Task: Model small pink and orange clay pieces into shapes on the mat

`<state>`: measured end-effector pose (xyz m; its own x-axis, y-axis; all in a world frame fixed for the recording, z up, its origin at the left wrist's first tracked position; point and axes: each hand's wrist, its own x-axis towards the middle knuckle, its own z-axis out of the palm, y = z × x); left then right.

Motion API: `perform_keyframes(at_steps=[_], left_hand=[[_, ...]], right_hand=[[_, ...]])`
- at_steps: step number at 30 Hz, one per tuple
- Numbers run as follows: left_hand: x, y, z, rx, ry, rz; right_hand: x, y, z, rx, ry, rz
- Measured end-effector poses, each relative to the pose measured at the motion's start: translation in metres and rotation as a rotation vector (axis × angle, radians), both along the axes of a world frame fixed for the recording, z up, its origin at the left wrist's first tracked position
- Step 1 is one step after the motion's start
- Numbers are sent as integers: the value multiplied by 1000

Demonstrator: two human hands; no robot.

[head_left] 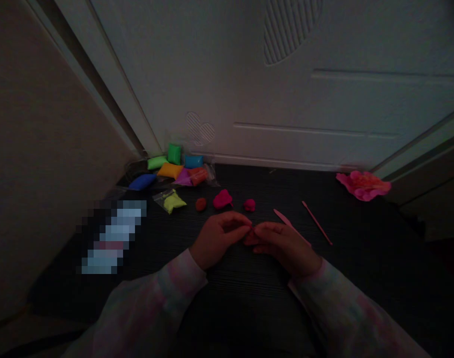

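Observation:
Between my two hands is a small flattened piece of pink modelling clay [251,237], partly hidden by the fingers. My left hand [222,236] pinches its upper left edge between thumb and fingertips. From the other side, my right hand [284,243] grips it with closed fingers. Just beyond the hands lie a pink clay lump [223,199], a smaller pink clay ball [249,205] and a brownish-orange clay ball [200,204]. A pink plastic clay knife [284,219] lies partly behind my right hand, with a thin pink stick tool [317,223] to its right.
Several bagged clay packs, among them an orange pack [171,170], sit at the back left of the dark table [227,293]. A yellow clay bag [173,201] lies nearer. At left is a pixelated bright object [115,236]; at far right, a pink flower-like piece [364,186]. A white panel [212,74] stands behind.

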<state>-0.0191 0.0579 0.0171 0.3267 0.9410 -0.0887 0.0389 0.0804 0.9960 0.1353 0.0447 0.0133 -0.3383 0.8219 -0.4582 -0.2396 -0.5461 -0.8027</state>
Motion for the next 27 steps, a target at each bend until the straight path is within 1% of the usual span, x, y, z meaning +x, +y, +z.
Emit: perform_keyframes(at_steps=[4,8,10,12,14,16,18,21,24,27], left_hand=[[-1,0,0,-4,-4,11],[-1,-2,2,29,4,-1],[-2,-3,2,20,-18,-7],[-2,-4,2,-15,-54,4],[-2,-3,2,-54,-74,42],[-2,-2,1,-81,-69,80],[-2,-1,0,-100,-53,94],[-2,-1,1,-98,-35,79],[-2,-2,3,-101,-31,66],[-2,-2,2,-126,-33,60]], right_hand=[[-1,-2,2,17,-21,35],[-1,-2,0,41,-21,-11],[-1,-1,-3,81,-45,-23],[0,-1,-5,162,-98,-19],[-1,-2,-3,271,-196,-14],[-1,-3,1,365,-327,-13],[-2,-5,6,428,-451,-7],[-2,-7,10,544,-602,-10],[-1,-9,9,721,-748,-24],[0,-10,7,844,-829,-19]])
